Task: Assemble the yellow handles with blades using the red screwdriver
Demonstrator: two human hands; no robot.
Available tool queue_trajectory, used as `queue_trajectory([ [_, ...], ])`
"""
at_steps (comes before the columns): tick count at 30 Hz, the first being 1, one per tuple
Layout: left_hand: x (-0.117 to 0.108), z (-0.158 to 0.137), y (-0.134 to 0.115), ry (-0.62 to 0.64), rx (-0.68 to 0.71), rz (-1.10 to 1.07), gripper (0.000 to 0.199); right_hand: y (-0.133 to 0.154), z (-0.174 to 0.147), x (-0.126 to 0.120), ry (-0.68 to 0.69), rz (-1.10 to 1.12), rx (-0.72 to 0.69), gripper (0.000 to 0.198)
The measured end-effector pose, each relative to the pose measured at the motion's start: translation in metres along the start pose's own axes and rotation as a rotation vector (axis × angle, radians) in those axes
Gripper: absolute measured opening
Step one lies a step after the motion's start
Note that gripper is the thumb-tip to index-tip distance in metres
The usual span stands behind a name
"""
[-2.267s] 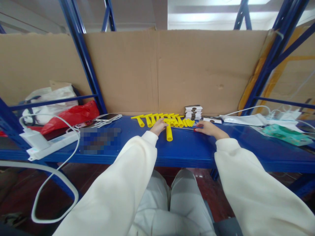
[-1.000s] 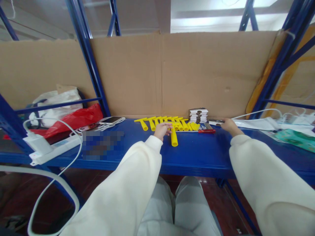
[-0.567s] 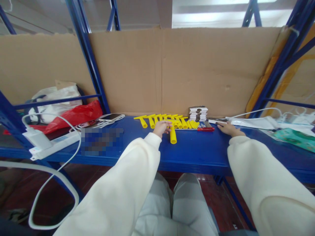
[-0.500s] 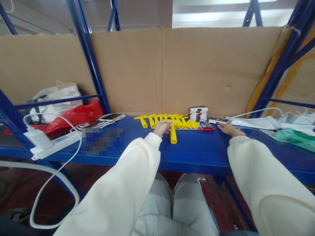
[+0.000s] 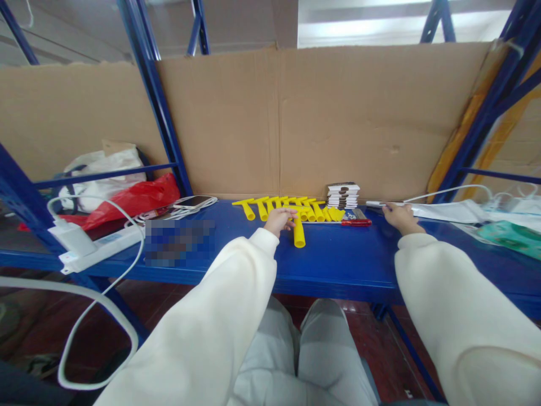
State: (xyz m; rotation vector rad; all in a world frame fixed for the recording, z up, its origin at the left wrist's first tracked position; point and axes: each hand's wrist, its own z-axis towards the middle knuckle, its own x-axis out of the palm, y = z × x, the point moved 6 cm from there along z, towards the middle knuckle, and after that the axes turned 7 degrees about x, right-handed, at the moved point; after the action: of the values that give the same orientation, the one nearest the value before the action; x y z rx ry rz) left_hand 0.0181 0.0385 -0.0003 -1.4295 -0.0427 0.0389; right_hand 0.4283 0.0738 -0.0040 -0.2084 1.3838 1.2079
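My left hand point(image 5: 279, 221) is closed on the crossbar end of a yellow T-shaped tool point(image 5: 300, 235). Its hollow round handle points toward me, just above or on the blue shelf; I cannot tell which. Behind it lies a row of similar yellow T-shaped tools point(image 5: 249, 211), several of them side by side. Over on the right, my right hand point(image 5: 401, 219) has its fingertips drawn together at a slim pale object point(image 5: 374, 203) near the back of the shelf. What exactly the fingers grip is too small to make out.
A stack of small black-and-white boxes point(image 5: 343, 195) stands behind a red item point(image 5: 356, 223). Leftward are a phone point(image 5: 195, 201), a white power strip point(image 5: 103, 248) and a red bag point(image 5: 127, 200). White packets point(image 5: 454, 211) and a green pack point(image 5: 509, 237) lie right. Cardboard point(image 5: 329, 113) closes the back.
My right hand has moved back and slightly right, its fingers going from resting on the shelf to drawn together at the slim pale object. My left hand stays on the yellow tool.
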Motion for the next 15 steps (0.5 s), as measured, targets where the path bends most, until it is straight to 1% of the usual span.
queue_trajectory([
  [2, 0.000, -0.002, -0.002, -0.003, -0.001, 0.006, 0.028, 0.010, -0.005, -0.015, -0.117, 0.081, -0.052, 0.050],
  [4, 0.002, -0.004, -0.004, 0.002, -0.003, 0.001, 0.029, 0.023, -0.008, -0.031, -0.248, 0.156, -0.148, 0.050],
  [6, 0.002, -0.006, -0.006, 0.005, -0.002, -0.013, 0.027, 0.038, -0.011, -0.044, -0.337, 0.232, -0.230, 0.049],
  [7, 0.002, -0.006, -0.006, 0.005, -0.001, -0.020, 0.026, 0.045, -0.013, -0.048, -0.361, 0.271, -0.243, 0.047],
  [9, 0.002, -0.006, -0.007, 0.003, 0.001, -0.028, 0.025, 0.057, -0.016, -0.053, -0.358, 0.323, -0.244, 0.044],
  [12, 0.001, -0.005, -0.005, 0.009, 0.005, -0.030, 0.028, 0.069, -0.022, -0.050, -0.289, 0.322, -0.232, 0.041],
  [14, 0.000, -0.003, -0.004, 0.013, 0.010, -0.028, 0.030, 0.064, -0.025, -0.043, -0.256, 0.301, -0.214, 0.040],
  [15, 0.000, -0.002, -0.004, 0.014, 0.013, -0.026, 0.031, 0.057, -0.025, -0.040, -0.248, 0.288, -0.198, 0.040],
])
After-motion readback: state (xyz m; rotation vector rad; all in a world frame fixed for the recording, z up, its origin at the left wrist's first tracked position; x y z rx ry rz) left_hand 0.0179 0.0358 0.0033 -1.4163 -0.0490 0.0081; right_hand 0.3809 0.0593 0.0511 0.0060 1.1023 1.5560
